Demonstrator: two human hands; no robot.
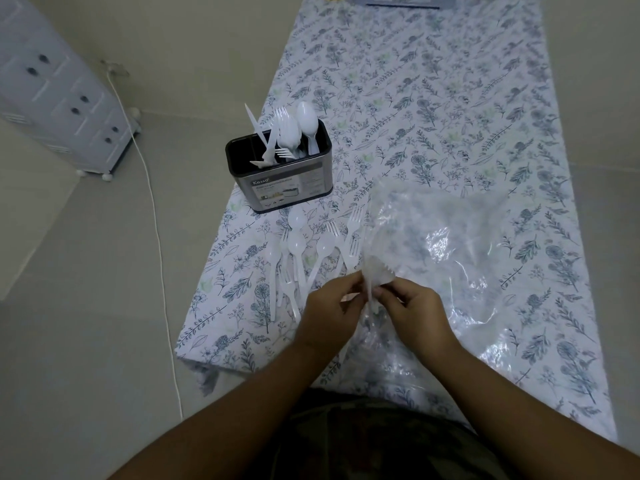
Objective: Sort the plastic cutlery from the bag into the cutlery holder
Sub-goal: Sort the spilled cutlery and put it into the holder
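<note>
Both hands, left hand [330, 306] and right hand [412, 308], pinch the clear bag [443, 244] edge with curled fingers. Loose cutlery [304, 258] lies on the tabletop [450, 116] near the cutlery holder [280, 168]

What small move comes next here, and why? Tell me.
Probably draw the white cutlery piece clear of the clear plastic bag: both the left hand and right hand pinch at it by the bag's edge, and the cutlery holder stands ahead.

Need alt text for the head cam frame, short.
Both hands, left hand and right hand, pinch white cutlery at the mouth of a clear plastic bag on a floral tablecloth. Loose forks and spoons lie left of it, before a dark cutlery holder partly filled.
</note>
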